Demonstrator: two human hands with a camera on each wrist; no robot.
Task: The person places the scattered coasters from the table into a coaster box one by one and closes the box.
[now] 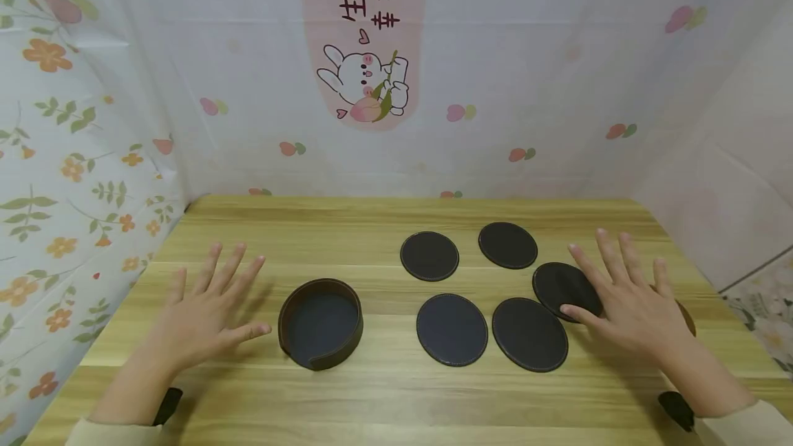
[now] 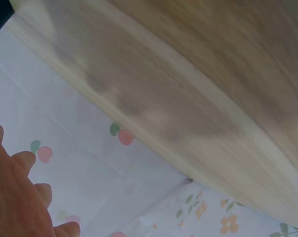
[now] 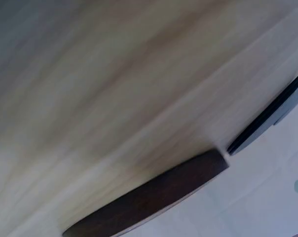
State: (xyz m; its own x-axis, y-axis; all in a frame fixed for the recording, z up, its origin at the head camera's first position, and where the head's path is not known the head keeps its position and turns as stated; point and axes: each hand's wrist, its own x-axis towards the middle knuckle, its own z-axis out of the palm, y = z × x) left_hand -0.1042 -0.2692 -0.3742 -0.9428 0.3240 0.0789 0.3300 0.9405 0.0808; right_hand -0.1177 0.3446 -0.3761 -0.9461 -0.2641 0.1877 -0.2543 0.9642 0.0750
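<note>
Lying open side up on the table [image 1: 384, 398], the round holder [image 1: 345, 352] is placed just beside the left hand [image 1: 204, 319], the gap in its wall turned toward the near left. Five dark, round coasters [image 1: 452, 330] are laid flat to its right. A brown piece [image 1: 686, 319] is mostly hidden by the right hand [image 1: 635, 308]. Both hands are held well apart, fingers spread, nothing gripped.

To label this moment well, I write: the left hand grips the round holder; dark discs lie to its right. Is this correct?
Not gripping: the head view shows the left hand spread beside the round holder. Dark discs do lie to its right.
</note>
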